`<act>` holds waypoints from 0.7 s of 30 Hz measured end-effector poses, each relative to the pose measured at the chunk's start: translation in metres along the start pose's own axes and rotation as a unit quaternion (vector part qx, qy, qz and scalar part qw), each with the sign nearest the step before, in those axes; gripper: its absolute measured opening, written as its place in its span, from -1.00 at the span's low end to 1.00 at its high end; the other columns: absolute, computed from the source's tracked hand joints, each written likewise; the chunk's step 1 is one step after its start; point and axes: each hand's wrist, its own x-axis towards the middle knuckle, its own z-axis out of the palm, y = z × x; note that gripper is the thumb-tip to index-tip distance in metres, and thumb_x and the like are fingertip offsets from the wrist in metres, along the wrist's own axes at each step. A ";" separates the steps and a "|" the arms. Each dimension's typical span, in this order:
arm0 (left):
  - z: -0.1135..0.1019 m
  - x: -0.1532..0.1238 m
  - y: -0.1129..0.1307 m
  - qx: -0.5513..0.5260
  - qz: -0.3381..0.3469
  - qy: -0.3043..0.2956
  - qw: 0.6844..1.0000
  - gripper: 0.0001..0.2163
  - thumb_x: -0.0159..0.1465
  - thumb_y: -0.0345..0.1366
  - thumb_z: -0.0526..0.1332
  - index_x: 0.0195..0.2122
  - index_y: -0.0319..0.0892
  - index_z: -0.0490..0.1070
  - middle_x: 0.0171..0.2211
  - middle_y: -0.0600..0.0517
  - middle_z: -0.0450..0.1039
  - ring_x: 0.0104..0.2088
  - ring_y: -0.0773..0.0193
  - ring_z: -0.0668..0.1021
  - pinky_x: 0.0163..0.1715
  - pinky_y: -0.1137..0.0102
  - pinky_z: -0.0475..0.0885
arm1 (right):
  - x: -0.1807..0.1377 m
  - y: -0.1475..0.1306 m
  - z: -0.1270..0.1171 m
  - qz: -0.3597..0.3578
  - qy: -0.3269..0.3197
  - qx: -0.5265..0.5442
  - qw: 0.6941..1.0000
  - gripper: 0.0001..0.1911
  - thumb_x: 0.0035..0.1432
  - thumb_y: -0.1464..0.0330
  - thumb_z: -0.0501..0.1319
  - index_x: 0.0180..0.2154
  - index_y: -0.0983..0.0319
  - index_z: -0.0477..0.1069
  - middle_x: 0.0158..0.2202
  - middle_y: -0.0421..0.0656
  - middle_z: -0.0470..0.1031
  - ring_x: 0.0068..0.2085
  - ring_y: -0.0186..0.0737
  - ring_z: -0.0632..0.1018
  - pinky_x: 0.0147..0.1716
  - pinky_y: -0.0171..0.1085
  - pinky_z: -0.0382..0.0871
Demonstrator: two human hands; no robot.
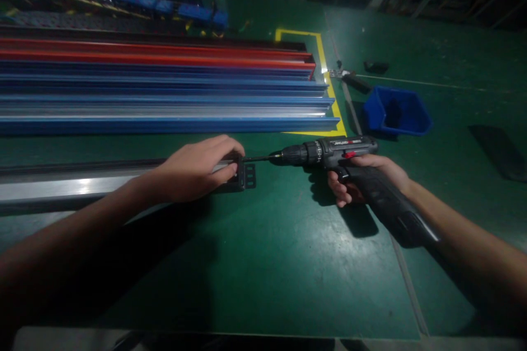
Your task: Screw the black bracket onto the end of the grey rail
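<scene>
My left hand (197, 169) is closed around the right end of a long grey metal rail (61, 189) lying on the green floor, with fingers pinching a small black bracket (246, 174) at its end. My right hand (364, 178) grips the handle of a black cordless drill (333, 153) held level. The drill's bit (257, 158) points left and meets the bracket at the rail's end.
A stack of long blue and red metal rails (164, 88) lies just beyond. A blue plastic bin (397, 111) sits to the right, with small dark tools (354, 81) behind it. Yellow floor tape (325, 74) marks a corner. A dark flat piece (500, 151) lies far right.
</scene>
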 end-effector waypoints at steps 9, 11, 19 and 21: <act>-0.002 -0.001 0.003 -0.006 0.003 -0.003 1.000 -0.66 0.40 -0.05 0.06 0.09 -0.06 0.40 0.07 -0.04 0.48 0.00 0.05 0.54 -0.03 0.21 0.40 | -0.001 -0.001 0.000 0.011 0.020 0.007 1.000 -0.54 0.29 0.20 0.26 0.04 0.46 0.39 -0.17 0.04 0.55 -0.06 -0.10 0.62 0.11 -0.09 0.47; -0.004 -0.001 0.004 -0.006 0.000 -0.007 1.000 -0.66 0.40 -0.06 0.06 0.09 -0.07 0.41 0.07 -0.04 0.48 0.00 0.05 0.54 -0.02 0.21 0.40 | 0.000 -0.001 0.000 0.009 0.017 0.003 1.000 -0.53 0.29 0.19 0.26 0.03 0.46 0.40 -0.17 0.04 0.55 -0.07 -0.10 0.62 0.10 -0.09 0.48; -0.004 -0.001 0.005 0.001 -0.002 -0.008 1.000 -0.66 0.40 -0.06 0.06 0.08 -0.06 0.41 0.08 -0.03 0.49 0.00 0.06 0.54 -0.04 0.23 0.41 | 0.000 -0.001 -0.001 0.005 0.012 -0.007 1.000 -0.53 0.31 0.17 0.22 0.03 0.45 0.42 -0.17 0.03 0.55 -0.07 -0.11 0.62 0.09 -0.10 0.47; -0.003 0.000 0.002 -0.003 0.001 -0.006 1.000 -0.66 0.40 -0.05 0.06 0.09 -0.05 0.41 0.08 -0.03 0.49 0.00 0.06 0.54 -0.04 0.23 0.41 | -0.001 -0.001 -0.001 0.005 0.017 -0.006 1.000 -0.53 0.30 0.17 0.23 0.03 0.44 0.42 -0.18 0.03 0.56 -0.08 -0.11 0.62 0.08 -0.11 0.48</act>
